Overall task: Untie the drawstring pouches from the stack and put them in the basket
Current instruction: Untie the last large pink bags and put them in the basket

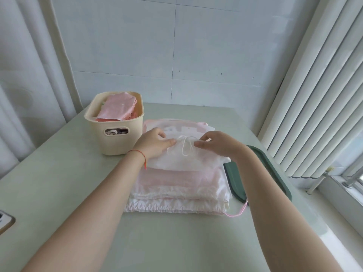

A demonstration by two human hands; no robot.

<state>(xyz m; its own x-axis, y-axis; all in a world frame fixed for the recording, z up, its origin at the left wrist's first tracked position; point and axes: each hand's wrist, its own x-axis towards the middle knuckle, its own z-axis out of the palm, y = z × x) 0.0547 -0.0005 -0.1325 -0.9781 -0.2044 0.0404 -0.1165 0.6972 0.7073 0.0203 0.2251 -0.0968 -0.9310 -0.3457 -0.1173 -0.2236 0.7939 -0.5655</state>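
Note:
A stack of pale pink and white drawstring pouches [176, 185] lies in the middle of the table. The top white pouch [188, 160] carries a tied white drawstring bow [185, 145]. My left hand [155, 144] rests on this pouch just left of the bow, its fingers pinching the cord there. My right hand [216, 145] pinches the cord at the bow's right side. A cream basket [117, 138] stands at the stack's left rear, and a folded pink pouch [117, 108] lies inside it.
A dark green tray [275, 173] lies at the stack's right side, partly under my right forearm. Vertical blinds [314, 95] and a window sill are at the right. Curtains hang at the left. A tiled wall stands behind the table [59, 183].

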